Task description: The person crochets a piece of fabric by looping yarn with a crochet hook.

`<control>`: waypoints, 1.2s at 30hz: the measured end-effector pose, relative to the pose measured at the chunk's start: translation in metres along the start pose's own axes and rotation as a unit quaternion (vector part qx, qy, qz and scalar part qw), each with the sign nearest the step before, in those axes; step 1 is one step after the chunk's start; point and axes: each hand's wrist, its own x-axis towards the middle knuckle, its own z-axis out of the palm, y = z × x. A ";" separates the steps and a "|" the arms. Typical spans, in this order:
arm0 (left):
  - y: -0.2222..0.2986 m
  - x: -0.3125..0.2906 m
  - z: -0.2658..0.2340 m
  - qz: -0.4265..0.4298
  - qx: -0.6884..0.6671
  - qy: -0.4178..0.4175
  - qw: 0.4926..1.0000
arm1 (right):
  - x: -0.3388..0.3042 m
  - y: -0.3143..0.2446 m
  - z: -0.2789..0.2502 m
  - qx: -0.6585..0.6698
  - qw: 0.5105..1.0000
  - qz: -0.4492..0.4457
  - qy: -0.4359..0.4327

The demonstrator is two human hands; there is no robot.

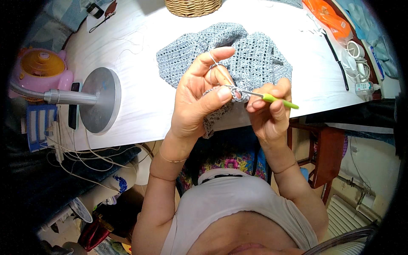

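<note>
My left hand (197, 95) pinches the edge of a grey crochet piece (259, 53) between thumb and fingers. Its index finger is raised, with a strand of grey yarn (216, 62) running over it down to the stitches. In my right hand (272, 106) is a crochet hook (278, 100) with a lime-green handle, gripped between thumb and fingers. The hook's metal shaft points left into the loops beside my left thumb. Behind both hands the openwork fabric lies bunched on the white table, and a narrow part hangs below my left hand near the table's front edge.
A wicker basket (193, 6) stands at the far side. On the left are a round grey lamp base (100, 100), a phone (74, 106) and a pink-and-yellow appliance (42, 68). An orange bag (329, 19), white cables (361, 68) and a small clear bottle (365, 88) lie along the right.
</note>
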 end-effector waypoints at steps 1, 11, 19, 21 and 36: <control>0.000 0.000 0.001 0.012 0.050 0.005 0.999 | 0.001 0.001 0.003 0.000 1.000 0.000 0.000; -0.008 0.002 0.005 0.321 0.440 -0.007 0.839 | 0.016 -0.001 0.010 -0.355 0.914 -0.181 -0.076; -0.022 -0.008 0.007 0.302 0.456 -0.024 0.837 | 0.017 0.009 0.007 -0.334 0.917 -0.220 -0.013; -0.013 -0.009 0.002 0.224 0.480 0.068 0.845 | 0.021 0.009 0.014 -0.186 0.969 -0.152 0.050; 0.011 0.011 -0.009 0.043 0.039 0.020 0.998 | 0.033 0.009 0.014 -0.116 0.991 -0.027 0.064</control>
